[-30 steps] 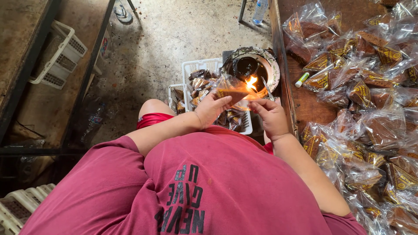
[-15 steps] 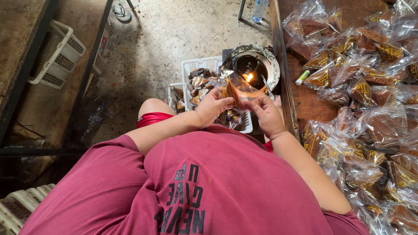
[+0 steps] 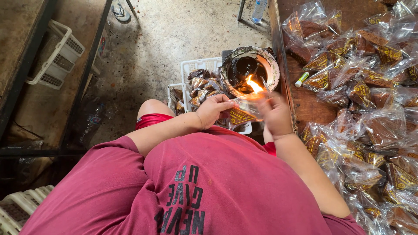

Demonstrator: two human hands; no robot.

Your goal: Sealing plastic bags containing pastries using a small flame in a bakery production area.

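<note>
Both my hands hold one clear plastic snack packet (image 3: 244,112) with a brown cake and a yellow label inside. My left hand (image 3: 213,110) grips its left end. My right hand (image 3: 274,114) pinches its right end, blurred by motion. The packet's upper edge sits just below a small flame (image 3: 254,84). The flame burns in a round, soot-black metal bowl (image 3: 232,58) on the floor in front of my knees.
A white plastic basket (image 3: 195,66) with several packets stands left of the bowl. A wooden table (image 3: 311,103) on the right is heaped with sealed packets (image 3: 374,100); a small green-capped tube (image 3: 301,79) lies on it. Another white basket (image 3: 61,53) and a metal frame stand at left.
The packet and both hands have dropped slightly away from the flame toward my body; my right hand is moving and blurred.
</note>
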